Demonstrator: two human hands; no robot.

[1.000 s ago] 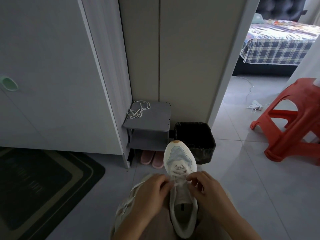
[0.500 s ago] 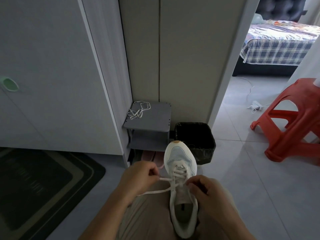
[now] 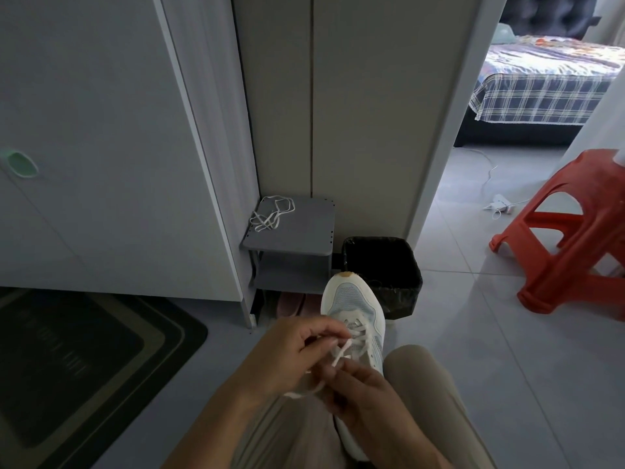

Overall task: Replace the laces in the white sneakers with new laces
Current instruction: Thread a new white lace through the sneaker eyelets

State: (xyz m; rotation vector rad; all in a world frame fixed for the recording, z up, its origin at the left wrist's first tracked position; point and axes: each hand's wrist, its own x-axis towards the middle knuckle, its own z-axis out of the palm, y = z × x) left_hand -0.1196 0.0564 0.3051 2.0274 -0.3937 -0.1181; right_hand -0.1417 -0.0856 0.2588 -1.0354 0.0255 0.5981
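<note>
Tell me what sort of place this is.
Most likely a home's entry hall: a small grey shoe rack with pink slippers beneath, a dark doormat, and a bed with a plaid cover in the next room.

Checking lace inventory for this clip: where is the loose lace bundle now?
Head view: the loose lace bundle lies on the back-left corner of the small grey shelf top, left of the black bin, beyond the sneaker.

White sneaker (image 3: 355, 299), orange-red stool (image 3: 558, 252), black bin (image 3: 402, 282), plaid bedspread (image 3: 534, 96).
</note>
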